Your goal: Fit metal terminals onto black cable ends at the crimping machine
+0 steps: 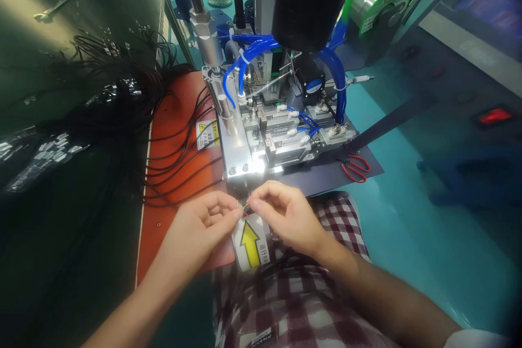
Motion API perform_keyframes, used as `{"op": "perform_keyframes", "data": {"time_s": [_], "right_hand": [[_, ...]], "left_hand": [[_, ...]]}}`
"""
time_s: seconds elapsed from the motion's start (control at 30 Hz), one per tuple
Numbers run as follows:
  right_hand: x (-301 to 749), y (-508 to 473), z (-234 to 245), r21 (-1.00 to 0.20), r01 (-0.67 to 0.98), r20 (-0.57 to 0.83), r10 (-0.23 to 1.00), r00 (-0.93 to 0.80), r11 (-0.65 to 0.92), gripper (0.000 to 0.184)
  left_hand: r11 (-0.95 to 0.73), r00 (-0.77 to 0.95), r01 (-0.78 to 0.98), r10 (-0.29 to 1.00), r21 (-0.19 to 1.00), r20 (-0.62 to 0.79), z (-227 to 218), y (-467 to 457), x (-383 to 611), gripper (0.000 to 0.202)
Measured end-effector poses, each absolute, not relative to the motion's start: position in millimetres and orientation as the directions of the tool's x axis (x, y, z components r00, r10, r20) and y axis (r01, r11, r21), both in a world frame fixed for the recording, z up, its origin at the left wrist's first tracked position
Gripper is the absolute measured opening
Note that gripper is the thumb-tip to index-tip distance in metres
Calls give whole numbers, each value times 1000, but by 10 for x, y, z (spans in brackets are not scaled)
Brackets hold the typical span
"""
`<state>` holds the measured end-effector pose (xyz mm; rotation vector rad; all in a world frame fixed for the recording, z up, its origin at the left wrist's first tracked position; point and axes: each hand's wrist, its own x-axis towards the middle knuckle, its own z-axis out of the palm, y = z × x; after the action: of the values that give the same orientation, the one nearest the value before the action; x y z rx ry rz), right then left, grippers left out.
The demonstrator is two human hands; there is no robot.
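Note:
Thin coloured wires (245,207), one yellowish and one red, show between my fingertips. My left hand (204,220) pinches them from the left, thumb against forefinger. From the right, my right hand (287,215) also pinches at the wires with thumb and forefinger. Both hands are just in front of the metal block of the machine (240,160), above a white label with a yellow arrow (250,244). Where the wires run behind the fingers is hidden.
Black cables (179,152) cross the orange board (163,228) from a large bundle (126,92) at left. Red-handled pliers (356,168) lie on the dark plate at right. Blue air tubes (261,43) arch over the machine. A green-rimmed solder wire spool (367,2) hangs behind.

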<state>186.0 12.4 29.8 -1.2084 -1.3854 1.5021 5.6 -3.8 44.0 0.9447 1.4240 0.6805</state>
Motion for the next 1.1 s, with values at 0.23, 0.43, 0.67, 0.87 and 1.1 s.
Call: {"op": "perform_keyframes", "data": {"time_s": [0.23, 0.43, 0.67, 0.87, 1.1], "right_hand": [[1838, 126, 297, -964, 18, -259, 916, -307, -266, 17], [1820, 141, 328, -954, -5, -282, 900, -334, -301, 14], [1850, 150, 360, -941, -29, -309, 890, -335, -337, 16], [1823, 145, 308, -942, -15, -308, 880, -360, -336, 16], [1854, 162, 294, -993, 88, 37, 923, -383, 76, 10]], "left_hand": [[484, 63, 153, 865, 861, -498, 421, -48, 32, 35], [477, 86, 139, 867, 868, -490, 434, -25, 23, 34], [466, 77, 166, 873, 869, -482, 462, -14, 46, 31], [477, 94, 138, 866, 868, -491, 430, -37, 4, 32], [490, 179, 161, 839, 857, -513, 434, -13, -40, 34]]}}
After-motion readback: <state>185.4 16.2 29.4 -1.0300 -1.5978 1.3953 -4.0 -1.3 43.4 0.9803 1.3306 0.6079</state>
